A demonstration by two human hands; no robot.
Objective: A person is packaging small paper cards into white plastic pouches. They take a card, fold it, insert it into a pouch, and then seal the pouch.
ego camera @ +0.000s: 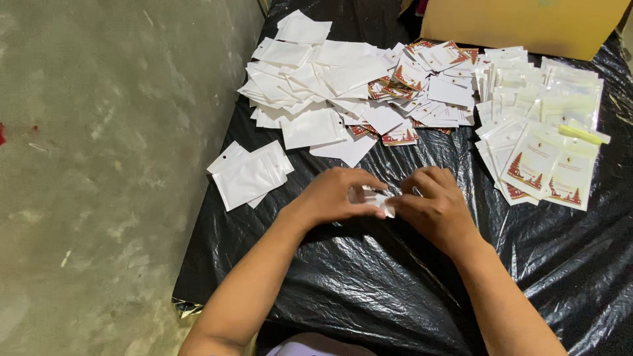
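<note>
Small white packet mostly hidden between left hand and right hand, only a crumpled corner shows, its contents can't be told; fingertips of both hands tucked under or behind it, grip unclear; both forearms cut off by bottom edge; pale cloth at bottom edge cropped, kind unknown; brown cardboard box cut by top edge, inside not visible; printed cards half buried under white pouches, print too small to tell; black plastic sheet runs off right and bottom edges; foil-like scrap under its corner unclear.
</note>
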